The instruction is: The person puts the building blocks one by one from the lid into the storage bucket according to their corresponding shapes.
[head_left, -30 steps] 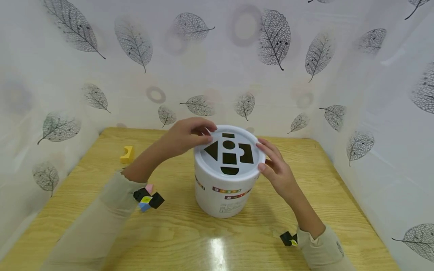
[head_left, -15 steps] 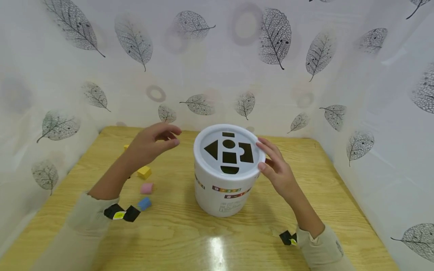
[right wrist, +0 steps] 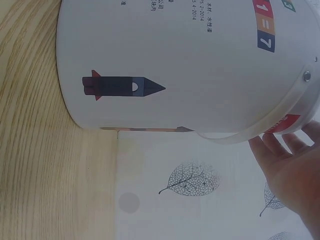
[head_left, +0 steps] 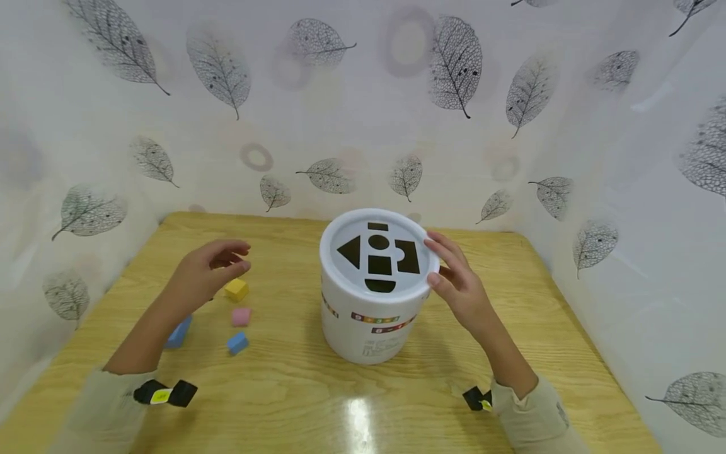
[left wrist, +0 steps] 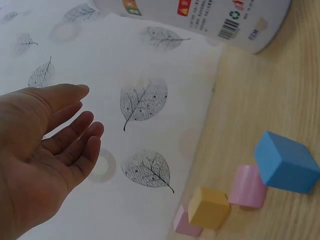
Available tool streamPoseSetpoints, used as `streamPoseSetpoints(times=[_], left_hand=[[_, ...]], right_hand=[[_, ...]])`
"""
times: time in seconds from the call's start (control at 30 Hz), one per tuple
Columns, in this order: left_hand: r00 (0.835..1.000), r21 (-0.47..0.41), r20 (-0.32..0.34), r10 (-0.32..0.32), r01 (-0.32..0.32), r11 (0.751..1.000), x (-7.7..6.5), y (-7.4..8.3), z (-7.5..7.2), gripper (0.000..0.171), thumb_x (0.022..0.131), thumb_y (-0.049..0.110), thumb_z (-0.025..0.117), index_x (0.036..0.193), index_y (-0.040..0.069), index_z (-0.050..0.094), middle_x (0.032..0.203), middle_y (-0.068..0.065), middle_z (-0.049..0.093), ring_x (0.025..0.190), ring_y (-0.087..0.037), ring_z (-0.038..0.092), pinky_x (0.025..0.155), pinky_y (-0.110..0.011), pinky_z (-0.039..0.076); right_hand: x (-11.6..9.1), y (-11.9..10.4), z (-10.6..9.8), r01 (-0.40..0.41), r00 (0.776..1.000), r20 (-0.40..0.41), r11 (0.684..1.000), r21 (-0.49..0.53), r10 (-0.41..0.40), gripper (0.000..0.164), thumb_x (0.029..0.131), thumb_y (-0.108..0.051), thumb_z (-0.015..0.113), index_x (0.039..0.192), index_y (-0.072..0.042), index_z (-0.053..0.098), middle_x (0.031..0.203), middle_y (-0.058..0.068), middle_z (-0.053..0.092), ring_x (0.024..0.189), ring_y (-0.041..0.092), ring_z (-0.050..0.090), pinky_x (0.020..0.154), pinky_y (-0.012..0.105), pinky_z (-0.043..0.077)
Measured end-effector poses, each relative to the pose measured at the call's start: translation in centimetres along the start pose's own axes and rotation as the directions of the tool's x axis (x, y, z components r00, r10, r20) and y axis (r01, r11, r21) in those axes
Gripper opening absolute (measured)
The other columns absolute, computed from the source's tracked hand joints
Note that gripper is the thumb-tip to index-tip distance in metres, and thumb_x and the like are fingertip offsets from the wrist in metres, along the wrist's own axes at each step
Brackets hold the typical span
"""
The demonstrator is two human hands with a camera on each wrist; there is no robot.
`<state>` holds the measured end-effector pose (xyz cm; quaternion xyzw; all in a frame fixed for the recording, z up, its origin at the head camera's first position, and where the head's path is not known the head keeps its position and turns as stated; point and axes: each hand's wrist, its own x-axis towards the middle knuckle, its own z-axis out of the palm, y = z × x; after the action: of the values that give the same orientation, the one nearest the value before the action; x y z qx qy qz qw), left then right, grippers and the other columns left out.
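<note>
A white bucket (head_left: 363, 334) with printed sums stands upright mid-table. Its lid (head_left: 356, 279) has several shaped holes, among them a triangle, a circle and a square. My right hand (head_left: 462, 290) rests its fingertips and thumb on the lid's right rim, fingers bent slightly. My left hand (head_left: 198, 280) hovers to the left, holding nothing, with its fingers loosely curved. Just right of it and below lie a yellow block (head_left: 236, 290), a pink cylinder (head_left: 241, 316) and a small blue block (head_left: 237, 343). Beside the left forearm, a larger blue block (head_left: 179, 333) is partly covered.
In the left wrist view, another pink block (left wrist: 186, 222) sits behind the yellow one. A wood-grain table (head_left: 295, 403) carries everything. Leaf-printed sheeting (head_left: 351, 94) rises at the table's back and sides. A clear handle (right wrist: 235, 137) hangs on the bucket.
My left hand has left the lid and moved left and toward me, over the loose blocks, uncovering several of them. My right hand has stayed on the rim; the bucket has not moved.
</note>
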<state>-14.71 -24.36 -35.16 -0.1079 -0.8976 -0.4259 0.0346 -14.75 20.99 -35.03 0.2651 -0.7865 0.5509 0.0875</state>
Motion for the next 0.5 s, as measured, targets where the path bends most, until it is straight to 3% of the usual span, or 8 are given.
streamPoseSetpoints(times=[0.1, 0.27, 0.5], left_hand=[[0.999, 0.025, -0.007, -0.034, 0.034, 0.999, -0.6, -1.2, 0.0, 0.046, 0.1, 0.043, 0.062, 0.136, 0.016, 0.059, 0.122, -0.008, 0.066, 0.096, -0.009, 0.061, 0.064, -0.029, 0.053], [0.999, 0.073, -0.02, -0.038, 0.04, 0.997, -1.1, -2.8, 0.4, 0.048, 0.101, 0.044, 0.06, 0.135, 0.011, 0.06, 0.119, -0.011, 0.067, 0.101, -0.022, 0.062, 0.078, -0.021, 0.052], [0.997, 0.085, -0.012, -0.081, 0.081, 0.993, -1.8, -5.6, 1.1, 0.051, 0.101, 0.038, 0.062, 0.136, 0.002, 0.058, 0.128, -0.02, 0.064, 0.112, -0.034, 0.062, 0.08, -0.021, 0.052]], right_hand=[[-0.1, 0.1, -0.1, 0.012, 1.0, 0.003, 1.0, -0.01, -0.012, 0.053, 0.101, -0.007, 0.053, 0.153, -0.016, 0.045, 0.164, -0.003, 0.028, 0.138, 0.013, 0.044, 0.106, 0.02, 0.045], [-0.1, 0.1, -0.2, 0.035, 0.999, 0.006, 0.999, -0.015, -0.035, 0.054, 0.101, -0.008, 0.053, 0.153, -0.015, 0.044, 0.164, -0.001, 0.028, 0.141, 0.011, 0.04, 0.107, 0.019, 0.043], [0.0, 0.0, 0.1, 0.021, 1.0, 0.011, 1.0, -0.003, -0.021, 0.054, 0.101, -0.007, 0.053, 0.153, -0.015, 0.044, 0.164, -0.002, 0.028, 0.139, 0.012, 0.043, 0.106, 0.02, 0.044]])
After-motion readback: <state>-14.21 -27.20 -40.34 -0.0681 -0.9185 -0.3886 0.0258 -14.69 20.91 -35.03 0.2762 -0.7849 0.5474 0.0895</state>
